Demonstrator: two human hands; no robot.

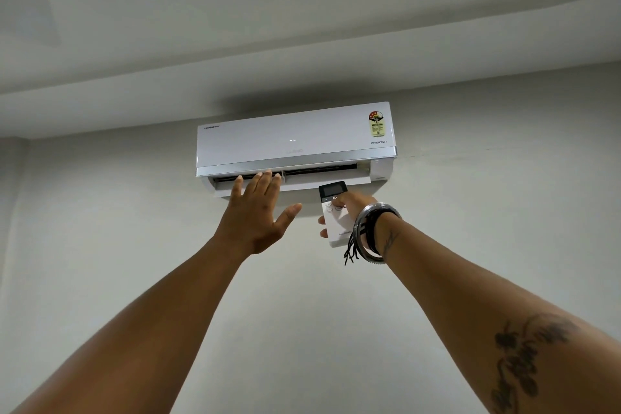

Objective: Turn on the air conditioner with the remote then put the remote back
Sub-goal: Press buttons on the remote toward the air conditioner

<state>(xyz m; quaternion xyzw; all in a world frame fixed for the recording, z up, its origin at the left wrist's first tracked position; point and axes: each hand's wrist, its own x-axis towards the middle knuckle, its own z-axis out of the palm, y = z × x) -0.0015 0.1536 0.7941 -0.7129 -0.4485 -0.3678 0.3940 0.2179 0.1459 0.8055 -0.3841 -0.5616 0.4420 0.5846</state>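
A white air conditioner (295, 141) hangs high on the wall, its bottom flap open and two small lights lit on its front. My right hand (349, 208) holds a white remote (336, 215) with a dark screen, pointed up at the unit, thumb resting on a button below the screen. My left hand (258, 212) is raised flat with fingers spread, fingertips just below the open vent on the left side, holding nothing.
A plain grey wall (470, 212) surrounds the unit, with a stepped ceiling ledge (168, 91) above it. Bangles and black threads (366, 235) sit on my right wrist. A room corner shows at the far left.
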